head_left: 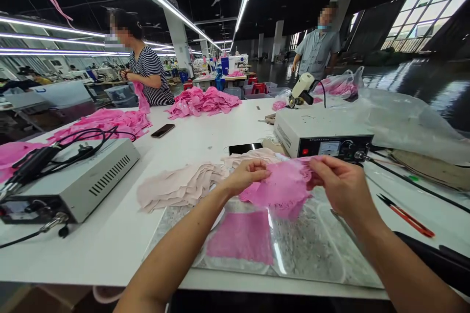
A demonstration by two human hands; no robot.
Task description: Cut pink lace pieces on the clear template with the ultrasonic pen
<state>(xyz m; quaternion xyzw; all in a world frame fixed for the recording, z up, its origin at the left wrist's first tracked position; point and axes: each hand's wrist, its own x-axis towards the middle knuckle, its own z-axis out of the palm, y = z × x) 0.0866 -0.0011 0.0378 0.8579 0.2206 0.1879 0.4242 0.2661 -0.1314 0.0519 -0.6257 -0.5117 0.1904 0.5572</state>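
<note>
Right of centre in the frame, our left hand (246,176) and right hand (347,187) pinch a pink lace-edged fabric piece (282,187), top edge running left-right, lower edge hanging downward, long axis unclear, the metered control box's (319,124) lettering too small for us to read.

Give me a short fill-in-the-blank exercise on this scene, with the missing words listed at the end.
1. The left hand and right hand hold up a cloth whose colour is ____.
2. In the picture, the snips lie to the ____ of the tile.
3. The shirt of the person standing at the left is patterned with ____.

Missing words: pink; right; stripes.
</note>
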